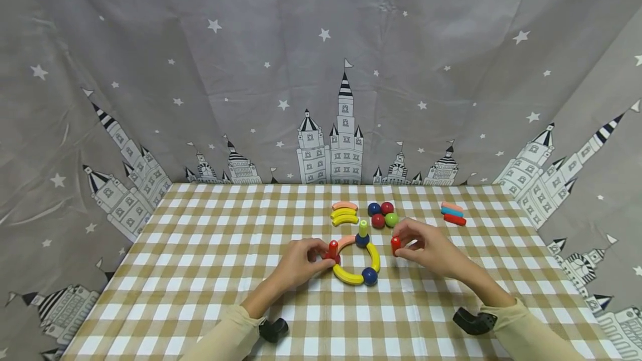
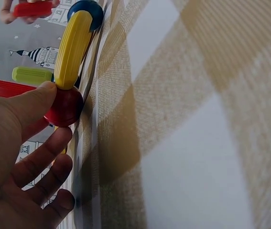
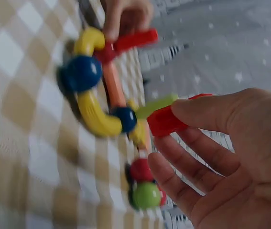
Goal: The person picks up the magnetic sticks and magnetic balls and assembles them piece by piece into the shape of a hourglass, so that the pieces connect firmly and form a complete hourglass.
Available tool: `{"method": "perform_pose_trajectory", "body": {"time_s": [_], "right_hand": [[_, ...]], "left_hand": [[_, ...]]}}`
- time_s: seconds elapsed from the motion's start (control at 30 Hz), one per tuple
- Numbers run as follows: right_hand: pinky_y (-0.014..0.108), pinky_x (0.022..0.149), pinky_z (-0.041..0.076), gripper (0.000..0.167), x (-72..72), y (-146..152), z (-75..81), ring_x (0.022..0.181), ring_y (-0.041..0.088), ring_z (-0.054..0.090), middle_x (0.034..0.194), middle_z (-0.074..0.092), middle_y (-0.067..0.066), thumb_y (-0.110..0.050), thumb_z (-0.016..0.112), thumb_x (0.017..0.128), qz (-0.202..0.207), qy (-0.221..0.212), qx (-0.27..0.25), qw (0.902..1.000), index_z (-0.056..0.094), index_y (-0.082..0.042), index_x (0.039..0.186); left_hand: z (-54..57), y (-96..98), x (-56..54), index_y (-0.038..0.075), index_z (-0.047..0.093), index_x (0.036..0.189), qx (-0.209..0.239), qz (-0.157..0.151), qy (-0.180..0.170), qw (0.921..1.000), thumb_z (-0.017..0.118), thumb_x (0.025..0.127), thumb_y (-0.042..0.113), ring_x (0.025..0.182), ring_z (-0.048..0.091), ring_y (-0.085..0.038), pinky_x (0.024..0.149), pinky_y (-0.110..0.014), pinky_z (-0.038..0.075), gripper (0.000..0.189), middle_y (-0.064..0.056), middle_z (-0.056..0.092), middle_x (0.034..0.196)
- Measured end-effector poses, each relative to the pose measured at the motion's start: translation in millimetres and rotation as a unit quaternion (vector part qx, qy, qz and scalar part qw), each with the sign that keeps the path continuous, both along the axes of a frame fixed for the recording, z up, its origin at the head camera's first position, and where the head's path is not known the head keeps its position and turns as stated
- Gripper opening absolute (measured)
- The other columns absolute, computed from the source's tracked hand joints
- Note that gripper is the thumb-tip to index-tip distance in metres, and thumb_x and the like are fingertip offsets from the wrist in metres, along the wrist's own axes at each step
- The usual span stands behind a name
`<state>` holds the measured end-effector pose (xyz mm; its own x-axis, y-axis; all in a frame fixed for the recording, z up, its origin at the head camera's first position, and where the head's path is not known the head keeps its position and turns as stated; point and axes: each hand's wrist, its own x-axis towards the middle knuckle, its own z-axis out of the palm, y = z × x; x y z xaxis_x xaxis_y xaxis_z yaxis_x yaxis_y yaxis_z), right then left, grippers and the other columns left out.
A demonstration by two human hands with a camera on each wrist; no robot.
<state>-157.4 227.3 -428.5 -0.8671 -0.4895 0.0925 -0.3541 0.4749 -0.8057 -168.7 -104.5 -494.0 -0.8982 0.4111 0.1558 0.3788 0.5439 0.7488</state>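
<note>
A ring of curved rods and balls lies on the checked cloth. It has two yellow curved rods [image 1: 348, 277], a salmon curved rod [image 1: 346, 242], a blue ball [image 1: 369, 276] at the near right and another [image 1: 362, 239] at the back. A short green rod [image 1: 363, 228] stands on the back ball. My left hand [image 1: 303, 261] pinches the red ball [image 2: 64, 107] at the ring's left, on which a red rod [image 1: 333, 248] stands upright. Right of the ring, my right hand [image 1: 426, 247] holds a second red rod [image 3: 166, 121] between thumb and fingers, above the cloth.
Behind the ring lie yellow and salmon curved rods [image 1: 345, 213]. Beside them sit a blue ball [image 1: 374, 209], two red balls [image 1: 378, 221] and a green ball [image 1: 392, 219]. Salmon, blue and red rods [image 1: 454, 219] lie at the back right. A grey curtain [image 1: 251, 127] hangs behind the table.
</note>
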Motion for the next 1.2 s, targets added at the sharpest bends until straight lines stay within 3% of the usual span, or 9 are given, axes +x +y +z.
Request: {"method": "perform_pose_trajectory", "body": {"time_s": [0.27,0.67,1.2], "right_hand": [[0.034,0.083,0.059,0.027,10.4,-30,-5.3,0.099,0.022,0.069,0.106,0.067,0.004,-0.002,0.078,0.089,0.015,-0.017,-0.039,0.9990,0.063,-0.011,0.109],[0.029,0.080,0.058,0.027,18.4,-40,-21.8,0.096,0.018,0.069,0.103,0.068,-0.001,-0.002,0.078,0.089,-0.018,-0.026,-0.018,0.9993,0.063,-0.011,0.109],[0.029,0.079,0.058,0.026,16.6,-42,-27.1,0.094,0.017,0.068,0.103,0.069,-0.004,-0.005,0.078,0.090,-0.015,-0.005,0.006,0.9999,0.066,-0.008,0.113]], "left_hand": [[-1.6,5.2,-1.6,0.016,0.077,0.103,0.013,0.011,0.014,0.9998,0.084,0.087,0.022,0.072,0.058,-0.019,0.062,-0.023,0.044,0.018,0.011,0.070,0.085],[-2.6,8.6,-1.3,0.016,0.077,0.102,0.019,0.018,0.011,0.9996,0.084,0.087,0.023,0.074,0.057,-0.019,0.064,-0.024,0.044,0.018,0.010,0.070,0.085],[-0.4,9.4,-2.1,0.016,0.077,0.103,0.006,0.021,0.000,0.9998,0.084,0.087,0.024,0.075,0.057,-0.018,0.065,-0.024,0.044,0.019,0.011,0.070,0.085]]}}
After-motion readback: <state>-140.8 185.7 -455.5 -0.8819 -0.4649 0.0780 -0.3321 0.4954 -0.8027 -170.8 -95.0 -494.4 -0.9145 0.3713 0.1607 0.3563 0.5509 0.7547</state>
